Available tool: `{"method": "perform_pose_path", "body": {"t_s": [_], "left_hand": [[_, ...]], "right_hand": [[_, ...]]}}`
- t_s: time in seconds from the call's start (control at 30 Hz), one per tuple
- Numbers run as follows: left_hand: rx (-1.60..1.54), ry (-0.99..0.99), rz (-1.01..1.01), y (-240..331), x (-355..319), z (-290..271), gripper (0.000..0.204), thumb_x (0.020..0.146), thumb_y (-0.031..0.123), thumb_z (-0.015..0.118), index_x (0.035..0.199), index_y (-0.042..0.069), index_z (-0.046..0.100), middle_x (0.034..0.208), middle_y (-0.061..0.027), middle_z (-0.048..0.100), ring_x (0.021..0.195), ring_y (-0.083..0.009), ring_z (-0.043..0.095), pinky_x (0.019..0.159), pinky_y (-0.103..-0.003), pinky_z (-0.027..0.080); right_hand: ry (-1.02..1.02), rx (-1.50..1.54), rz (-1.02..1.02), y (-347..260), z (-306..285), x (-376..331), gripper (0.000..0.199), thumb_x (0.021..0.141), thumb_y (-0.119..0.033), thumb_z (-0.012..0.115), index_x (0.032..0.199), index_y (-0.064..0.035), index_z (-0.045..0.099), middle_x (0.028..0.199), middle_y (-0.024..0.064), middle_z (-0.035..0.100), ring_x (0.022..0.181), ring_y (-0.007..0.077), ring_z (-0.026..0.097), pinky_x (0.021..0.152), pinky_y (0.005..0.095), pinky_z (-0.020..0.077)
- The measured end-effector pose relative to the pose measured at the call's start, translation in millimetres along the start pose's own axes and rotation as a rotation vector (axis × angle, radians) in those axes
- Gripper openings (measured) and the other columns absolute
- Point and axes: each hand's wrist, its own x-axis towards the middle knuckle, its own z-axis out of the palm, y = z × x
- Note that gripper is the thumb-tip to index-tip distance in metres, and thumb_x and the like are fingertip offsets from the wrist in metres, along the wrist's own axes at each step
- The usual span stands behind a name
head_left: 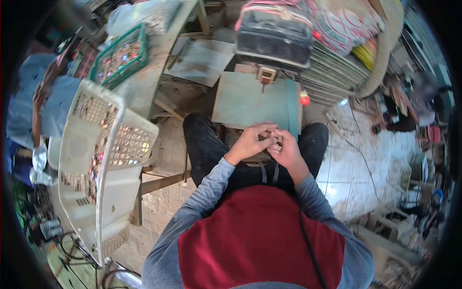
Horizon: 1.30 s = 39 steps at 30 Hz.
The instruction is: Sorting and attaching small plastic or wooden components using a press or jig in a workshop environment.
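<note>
Over my lap, my left hand (251, 143) and my right hand (287, 150) meet fingertip to fingertip. The fingers of both are bent and closed in a pinch. Whatever lies between them is too small to make out. Just beyond the hands is a pale green board (248, 103) on a low stand. Above its far edge a small tool head (266, 74) with a thin bit points down, below a dark dusty box-shaped housing (274, 36). A red ball-shaped knob (304, 99) sits at the right of this machine.
At left, a large white plastic basket (115, 180) holds many small colourful pieces, as does a green basket (142, 60) on a wooden table (161, 53). A stuffed sack (344, 24) lies at far right. Another person (414, 103) sits farther right. A cable (363, 161) crosses the tiled floor.
</note>
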Motion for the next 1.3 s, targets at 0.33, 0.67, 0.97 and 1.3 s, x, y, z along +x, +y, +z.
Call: {"method": "perform_pose_path", "body": {"t_s": [0.33, 0.67, 0.97, 1.3], "left_hand": [[0.432, 0.005, 0.178, 8.0, 3.4, -1.7, 0.035, 0.080, 0.013, 0.069, 0.114, 0.004, 0.070, 0.099, -0.0156, 0.069, 0.091, -0.0298, 0.065, 0.084, -0.039, 0.051], [0.247, 0.357, 0.095, -97.6, 60.8, -15.4, 0.023, 0.082, 0.004, 0.065, 0.105, 0.000, 0.069, 0.100, -0.0122, 0.067, 0.089, -0.0244, 0.065, 0.080, -0.035, 0.051], [0.647, 0.466, 0.154, -132.3, 69.7, -13.3, 0.032, 0.077, 0.014, 0.075, 0.108, 0.009, 0.068, 0.102, -0.0073, 0.065, 0.099, -0.0300, 0.059, 0.085, -0.042, 0.043], [0.734, 0.444, 0.129, -138.8, 96.2, -23.6, 0.027, 0.076, 0.019, 0.077, 0.102, 0.011, 0.073, 0.096, -0.0070, 0.063, 0.092, -0.0274, 0.060, 0.082, -0.041, 0.043]], "right_hand": [[-0.038, -0.069, 0.026, 4.4, -5.3, -1.9, 0.049, 0.094, -0.019, 0.052, 0.142, -0.0153, 0.045, 0.095, 0.0053, 0.064, 0.052, 0.0099, 0.041, 0.048, 0.0249, 0.0346], [0.089, 0.004, -0.002, 6.3, -38.9, -7.3, 0.037, 0.091, -0.015, 0.055, 0.128, -0.0106, 0.058, 0.094, 0.0055, 0.065, 0.060, 0.0106, 0.042, 0.054, 0.0243, 0.0379], [0.094, 0.002, 0.022, 13.7, -58.4, -12.9, 0.028, 0.091, -0.012, 0.056, 0.118, -0.0098, 0.063, 0.087, 0.0020, 0.062, 0.062, 0.0115, 0.046, 0.055, 0.0250, 0.0398], [0.162, -0.016, -0.181, -31.4, -36.1, -14.8, 0.020, 0.096, -0.028, 0.063, 0.104, -0.0099, 0.064, 0.071, -0.0028, 0.051, 0.061, 0.0114, 0.048, 0.052, 0.0252, 0.0366]]}}
